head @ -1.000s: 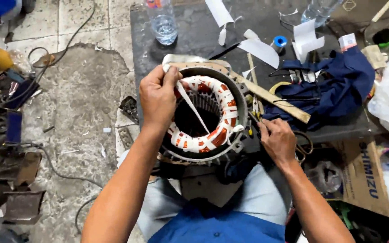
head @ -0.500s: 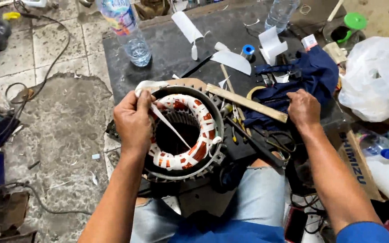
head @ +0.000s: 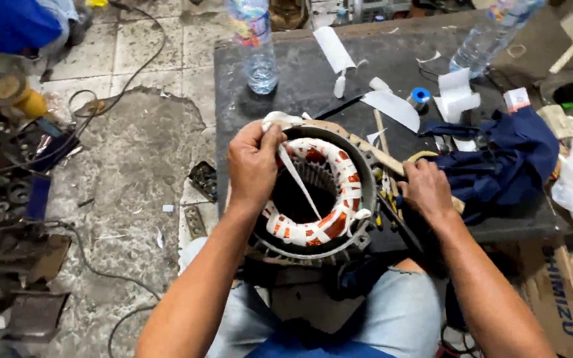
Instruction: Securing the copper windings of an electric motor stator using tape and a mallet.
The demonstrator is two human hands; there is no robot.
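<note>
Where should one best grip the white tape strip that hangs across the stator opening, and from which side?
Probably at its upper end, where the left hand already pinches the tape, coming from the left rim of the stator. The strip is thin and slants down to the winding, so its free middle looks likely to twist.

floor: worn grey tiles, cracked concrete patch | dark low worktable top-ctr | black cables on floor | scrap metal parts left | even light

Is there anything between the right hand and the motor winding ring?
Yes. The right hand rests beside the ring; the metal housing rim and a wooden stick lie between them.
</note>
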